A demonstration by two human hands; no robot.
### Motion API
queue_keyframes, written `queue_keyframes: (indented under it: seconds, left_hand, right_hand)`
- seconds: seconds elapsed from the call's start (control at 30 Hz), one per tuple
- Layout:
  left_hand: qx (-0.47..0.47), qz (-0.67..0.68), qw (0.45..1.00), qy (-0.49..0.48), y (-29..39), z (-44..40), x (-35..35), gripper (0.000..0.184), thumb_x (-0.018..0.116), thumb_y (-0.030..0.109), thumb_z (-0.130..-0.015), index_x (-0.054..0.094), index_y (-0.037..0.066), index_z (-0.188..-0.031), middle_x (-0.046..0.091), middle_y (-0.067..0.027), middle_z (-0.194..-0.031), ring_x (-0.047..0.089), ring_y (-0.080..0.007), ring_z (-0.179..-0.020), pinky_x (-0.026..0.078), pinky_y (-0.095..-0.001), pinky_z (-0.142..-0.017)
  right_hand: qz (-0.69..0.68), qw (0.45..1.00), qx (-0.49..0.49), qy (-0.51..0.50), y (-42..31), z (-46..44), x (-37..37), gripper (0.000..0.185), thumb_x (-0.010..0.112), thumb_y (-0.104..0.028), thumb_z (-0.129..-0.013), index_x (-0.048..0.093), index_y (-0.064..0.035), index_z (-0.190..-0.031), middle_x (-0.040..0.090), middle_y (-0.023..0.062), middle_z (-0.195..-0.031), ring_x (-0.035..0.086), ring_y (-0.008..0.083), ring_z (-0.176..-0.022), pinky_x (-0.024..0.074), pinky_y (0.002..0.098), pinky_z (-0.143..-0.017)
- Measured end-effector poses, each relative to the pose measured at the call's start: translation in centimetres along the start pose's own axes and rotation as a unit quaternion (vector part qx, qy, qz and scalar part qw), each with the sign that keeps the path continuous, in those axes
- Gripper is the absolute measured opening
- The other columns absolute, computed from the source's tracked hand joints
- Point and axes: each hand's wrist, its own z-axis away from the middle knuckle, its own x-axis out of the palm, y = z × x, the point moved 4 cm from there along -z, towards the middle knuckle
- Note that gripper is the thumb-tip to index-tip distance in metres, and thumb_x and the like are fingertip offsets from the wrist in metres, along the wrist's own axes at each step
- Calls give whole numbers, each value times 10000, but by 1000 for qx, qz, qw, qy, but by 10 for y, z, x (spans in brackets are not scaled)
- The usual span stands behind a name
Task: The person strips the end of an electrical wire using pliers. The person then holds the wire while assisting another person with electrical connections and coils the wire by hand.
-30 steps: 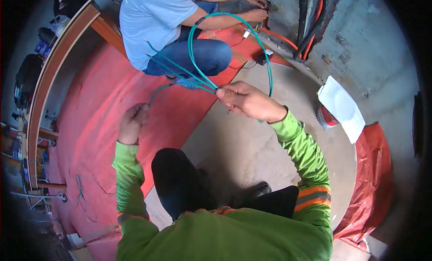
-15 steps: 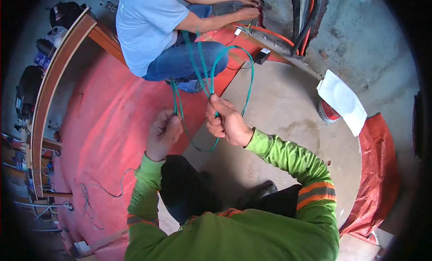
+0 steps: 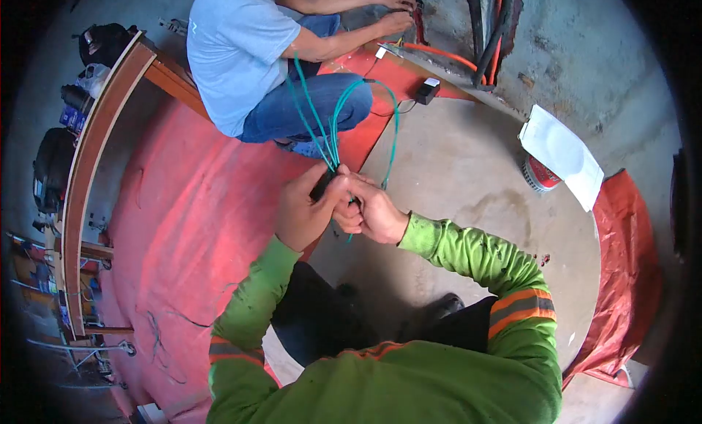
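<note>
Several loops of thin green wire (image 3: 335, 124) rise from between my hands and fan out above them. My right hand (image 3: 371, 208) is closed round the lower part of the bundle, and a short end pokes out below its fingers. Pressed against it, my left hand (image 3: 311, 204) pinches the wire at the same spot with thumb and fingers. Exactly which strands each hand grips is hidden behind the fingers.
Ahead, a person in a light blue shirt (image 3: 238, 51) crouches, hands at a red box (image 3: 420, 21) on the wall. A black adapter (image 3: 427, 91), a bucket (image 3: 540, 174) under a white sheet (image 3: 561, 155), red sheeting (image 3: 175, 204) and a wooden frame (image 3: 102, 146) surround me.
My left hand has moved right and up to meet my right hand, bringing its wire with it. The wire loops have gathered closer together. The view has shifted slightly.
</note>
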Motion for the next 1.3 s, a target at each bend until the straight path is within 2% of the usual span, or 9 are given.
queue_keyframes:
  seconds: [0.27, 0.37, 0.67, 0.87, 0.97, 1.07, 1.17, 1.27, 1.3]
  left_hand:
    - [-64, 41, 992, 100, -23, -2, -6, 202, 608, 190, -917, 584, 24, -804, 477, 46, -595, 419, -36, -554, 337, -246, -485]
    - [-72, -24, 991, 106, -24, -3, -21, 268, 578, 274, -930, 561, 51, -781, 482, 46, -618, 430, -48, -560, 322, -237, -489]
    - [-104, -7, 993, 63, -42, 8, -12, 314, 559, 260, -943, 511, 40, -725, 440, 26, -611, 404, -72, -562, 319, -287, -492]
    - [-124, 41, 989, 72, -42, 8, -8, 320, 483, 260, -978, 485, 48, -738, 474, 10, -679, 436, -77, -637, 359, -273, -557]
    - [-124, 6, 990, 62, -35, 8, -6, 340, 451, 260, -991, 456, 54, -720, 457, -1, -685, 416, -86, -649, 347, -281, -574]
    - [-109, -3, 992, 61, -32, 8, -5, 347, 445, 272, -995, 457, 53, -726, 448, -8, -679, 409, -95, -637, 345, -287, -569]
    - [-132, -37, 986, 93, -50, 8, -5, 346, 450, 278, -994, 459, 47, -736, 450, -9, -684, 411, -99, -639, 350, -296, -561]
    - [-134, 4, 984, 116, -61, 2, -17, 414, 466, 319, -981, 511, 2, -719, 481, -30, -604, 460, -136, -564, 353, -337, -513]
    - [-122, -20, 984, 130, -77, 4, -24, 407, 465, 314, -982, 499, 12, -712, 472, -22, -611, 451, -130, -561, 345, -328, -510]
  right_hand:
    - [33, 999, 11, 0, 12, -3, 1, 422, 387, -443, -993, 409, -126, -714, 322, -30, -542, 288, 83, -432, 210, 258, -399]
    - [186, 979, 82, 7, 43, 4, 0, 433, 408, -456, -985, 430, -131, -701, 326, -38, -530, 297, 70, -434, 211, 261, -397]
    - [112, 985, 126, 37, 37, -2, -4, 423, 423, -470, -980, 425, -135, -721, 354, -30, -540, 248, 51, -415, 157, 240, -373]
    - [227, 973, 41, 34, 36, -5, -2, 400, 405, -422, -996, 449, -91, -775, 388, -25, -564, 331, 78, -422, 292, 253, -379]
    - [356, 933, -34, 26, 26, -3, -2, 418, 403, -391, -996, 524, -27, -829, 477, 54, -615, 496, 166, -558, 429, 331, -532]
    - [361, 930, -68, 24, 31, -4, -3, 395, 397, -332, -998, 532, 21, -885, 517, 114, -649, 545, 248, -642, 452, 405, -638]
    - [524, 844, -85, 72, 27, -2, -2, 272, 437, -284, -987, 521, -30, -940, 552, 106, -756, 549, 236, -584, 443, 333, -514]
    - [755, 643, -109, 74, 16, 15, 14, 214, 549, -208, -895, 556, -30, -1013, 573, 168, -1007, 592, 306, -801, 474, 385, -657]
    - [762, 608, -215, 62, 3, 21, 26, 221, 558, -196, -850, 568, -41, -1007, 576, 147, -1027, 577, 301, -881, 464, 402, -727]
